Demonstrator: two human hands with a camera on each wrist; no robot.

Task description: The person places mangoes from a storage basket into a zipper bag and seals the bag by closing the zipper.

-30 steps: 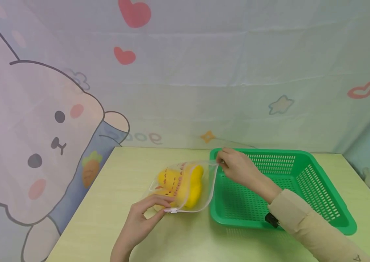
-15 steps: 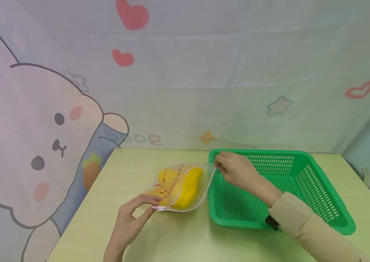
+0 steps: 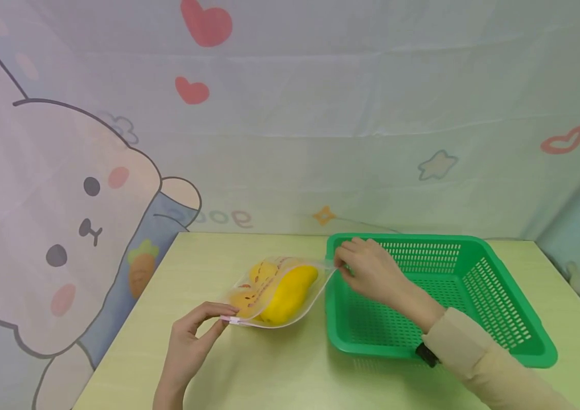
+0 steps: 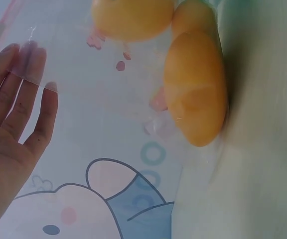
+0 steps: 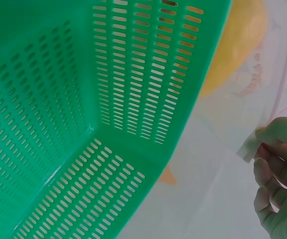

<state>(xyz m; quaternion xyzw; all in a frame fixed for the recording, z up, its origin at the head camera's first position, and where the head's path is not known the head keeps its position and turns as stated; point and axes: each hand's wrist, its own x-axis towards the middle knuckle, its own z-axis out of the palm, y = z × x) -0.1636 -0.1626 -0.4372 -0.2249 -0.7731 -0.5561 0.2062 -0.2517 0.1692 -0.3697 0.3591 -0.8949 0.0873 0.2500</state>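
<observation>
A clear slider zip bag (image 3: 319, 287) with red print lies on its side, its mouth facing the front right. Several yellow fruits are inside, the nearest a mango-shaped one (image 3: 287, 296). My left hand (image 3: 187, 341) pinches the bag's near left corner between thumb and fingertips, right by the white slider (image 3: 234, 320). At the opposite corner, my right hand (image 3: 372, 270) pinches the edge over the basket's left rim. The left wrist view shows fruit (image 4: 196, 89) through the film; the right wrist view shows the pinched end tab (image 5: 248, 149).
A green slotted basket (image 3: 372, 348) stands to the right of the bag, partly under my right forearm. A pale yellow table (image 3: 269, 376) carries both. Behind it hangs a cloth backdrop (image 3: 290, 171) printed with a cartoon animal and hearts.
My left hand has moved left with the slider and that corner, stretching the bag's mouth longer. More of the front fruit shows through the mouth. My right hand has barely moved.
</observation>
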